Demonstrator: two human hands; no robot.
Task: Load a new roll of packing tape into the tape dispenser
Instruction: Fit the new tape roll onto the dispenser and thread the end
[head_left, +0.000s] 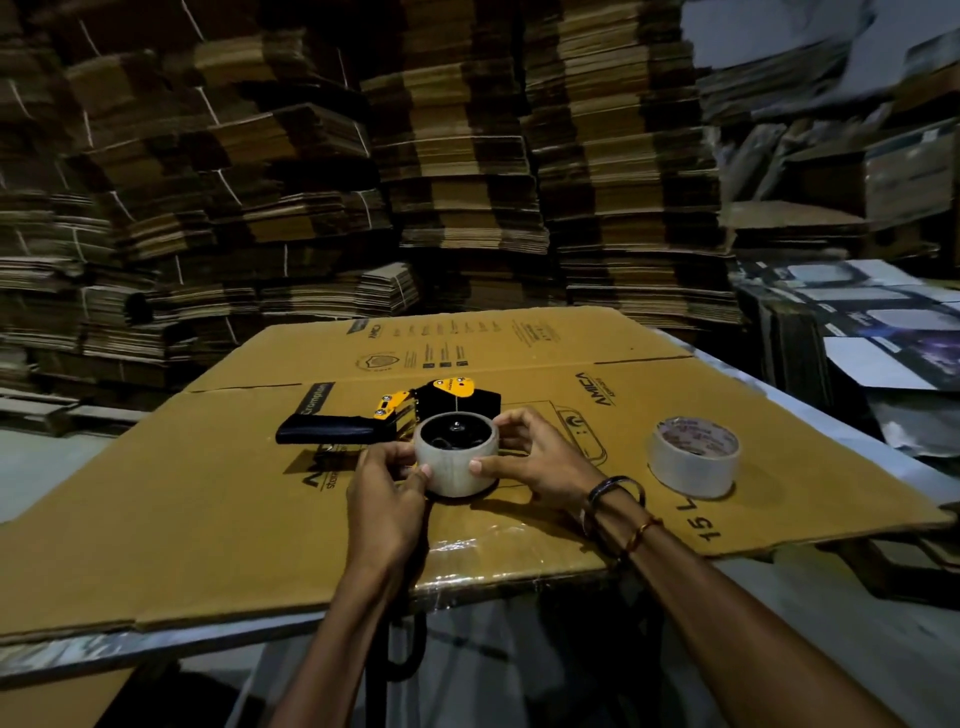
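Both hands close around one roll of packing tape (456, 462) from opposite sides. The left hand (387, 480) curls its fingers against the roll's left wall, thumb tip pressed to the front face; the right hand (537, 460) wraps the right wall, thumb on the front and fingers reaching round the back rim. Neither hand is spread wide: each is bent just enough to cup the roll.

Two rolls are in view. The gripped one is pale, with a dark hub showing down through its open core. A second roll (693, 454) stands flat well to the right of the grip, untouched, with printing on its top face.

One tape dispenser (400, 415) lies directly behind the grip, touching or nearly touching the held roll: a black body with yellow plates, its black handle pointing left. Everything rests on a flattened cardboard box (208, 493).
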